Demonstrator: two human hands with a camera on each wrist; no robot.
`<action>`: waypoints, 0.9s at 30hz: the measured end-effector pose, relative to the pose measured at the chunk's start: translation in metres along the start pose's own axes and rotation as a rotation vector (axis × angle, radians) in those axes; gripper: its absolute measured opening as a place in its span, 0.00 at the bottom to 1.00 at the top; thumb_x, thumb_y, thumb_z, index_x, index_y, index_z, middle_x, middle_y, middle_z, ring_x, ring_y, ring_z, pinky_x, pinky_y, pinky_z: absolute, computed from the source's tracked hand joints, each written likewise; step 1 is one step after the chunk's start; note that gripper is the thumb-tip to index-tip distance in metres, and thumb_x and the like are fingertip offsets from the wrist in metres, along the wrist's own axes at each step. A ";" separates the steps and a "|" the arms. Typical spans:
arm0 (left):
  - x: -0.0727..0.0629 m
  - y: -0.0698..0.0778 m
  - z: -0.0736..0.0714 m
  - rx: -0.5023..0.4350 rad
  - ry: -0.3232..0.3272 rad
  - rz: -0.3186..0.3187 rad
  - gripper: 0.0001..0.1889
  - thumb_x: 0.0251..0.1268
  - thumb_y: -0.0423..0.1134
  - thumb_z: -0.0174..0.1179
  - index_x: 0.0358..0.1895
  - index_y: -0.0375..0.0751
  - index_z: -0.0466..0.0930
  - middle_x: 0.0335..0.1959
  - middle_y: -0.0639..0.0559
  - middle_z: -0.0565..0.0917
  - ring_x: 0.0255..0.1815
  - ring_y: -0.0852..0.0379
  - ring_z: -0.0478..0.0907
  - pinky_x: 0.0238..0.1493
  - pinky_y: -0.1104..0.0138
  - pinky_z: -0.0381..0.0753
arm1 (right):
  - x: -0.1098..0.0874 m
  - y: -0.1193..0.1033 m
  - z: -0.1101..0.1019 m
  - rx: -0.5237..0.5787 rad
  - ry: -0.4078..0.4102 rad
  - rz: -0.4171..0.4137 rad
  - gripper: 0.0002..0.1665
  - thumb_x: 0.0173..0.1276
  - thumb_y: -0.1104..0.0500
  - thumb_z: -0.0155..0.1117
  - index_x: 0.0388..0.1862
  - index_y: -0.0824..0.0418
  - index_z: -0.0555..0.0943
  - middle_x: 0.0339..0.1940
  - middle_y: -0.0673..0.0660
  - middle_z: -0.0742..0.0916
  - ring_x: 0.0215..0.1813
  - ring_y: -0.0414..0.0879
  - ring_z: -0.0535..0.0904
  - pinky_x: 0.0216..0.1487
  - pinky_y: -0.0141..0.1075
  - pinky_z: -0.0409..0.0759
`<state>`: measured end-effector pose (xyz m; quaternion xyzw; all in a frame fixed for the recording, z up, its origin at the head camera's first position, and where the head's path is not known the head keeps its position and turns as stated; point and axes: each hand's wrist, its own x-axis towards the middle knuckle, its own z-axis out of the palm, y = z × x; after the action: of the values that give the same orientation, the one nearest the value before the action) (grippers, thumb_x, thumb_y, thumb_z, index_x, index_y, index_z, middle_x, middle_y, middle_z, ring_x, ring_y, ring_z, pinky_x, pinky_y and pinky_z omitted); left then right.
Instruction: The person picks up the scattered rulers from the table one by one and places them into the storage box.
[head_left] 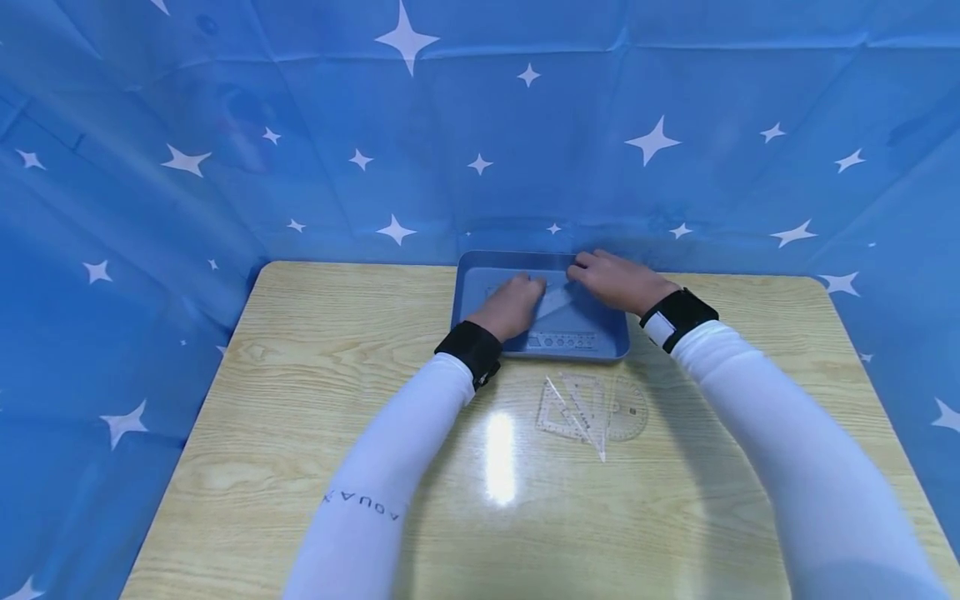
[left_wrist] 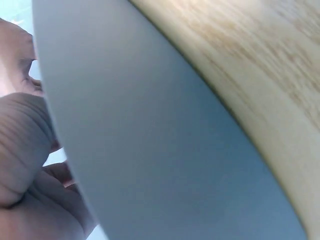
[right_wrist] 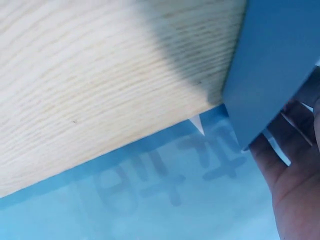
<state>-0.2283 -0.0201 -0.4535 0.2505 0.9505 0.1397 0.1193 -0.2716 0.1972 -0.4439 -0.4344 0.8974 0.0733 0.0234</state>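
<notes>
A blue-grey tray [head_left: 615,333] lies near the back edge of the table, and both hands reach into it. My left hand [head_left: 512,307] has its fingers curled at one end of a pale, clear ruler [head_left: 553,302], slanting across the tray. At the upper end of that strip, my right hand [head_left: 618,282] pinches with its fingertips, close to the back right corner. A clear stencil ruler [head_left: 562,340] lies along the tray's front wall. In both wrist views the tray wall [left_wrist: 150,125] hides part of the fingers.
In front of the tray, on the wooden table [head_left: 337,400], lie overlapping clear set squares [head_left: 555,417] and a protractor [head_left: 628,410]. A blue cloth with white stars [head_left: 525,150] hangs behind the table and at both sides.
</notes>
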 end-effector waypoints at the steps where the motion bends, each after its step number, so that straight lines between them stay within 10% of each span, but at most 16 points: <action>1: 0.001 0.000 0.001 0.007 0.001 0.000 0.19 0.74 0.25 0.56 0.65 0.37 0.76 0.56 0.39 0.81 0.57 0.48 0.81 0.54 0.60 0.81 | 0.001 0.000 0.000 0.002 -0.011 0.002 0.14 0.78 0.69 0.57 0.59 0.65 0.79 0.50 0.64 0.82 0.49 0.58 0.81 0.53 0.48 0.83; 27: -0.001 -0.004 0.008 0.001 0.011 0.001 0.13 0.76 0.32 0.58 0.59 0.39 0.81 0.50 0.43 0.83 0.53 0.48 0.81 0.52 0.59 0.81 | -0.005 0.003 0.014 0.059 0.055 0.051 0.12 0.73 0.69 0.64 0.54 0.66 0.82 0.46 0.63 0.85 0.49 0.58 0.84 0.50 0.49 0.84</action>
<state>-0.2265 -0.0221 -0.4618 0.2501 0.9511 0.1408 0.1140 -0.2712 0.2047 -0.4571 -0.4124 0.9103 0.0355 0.0097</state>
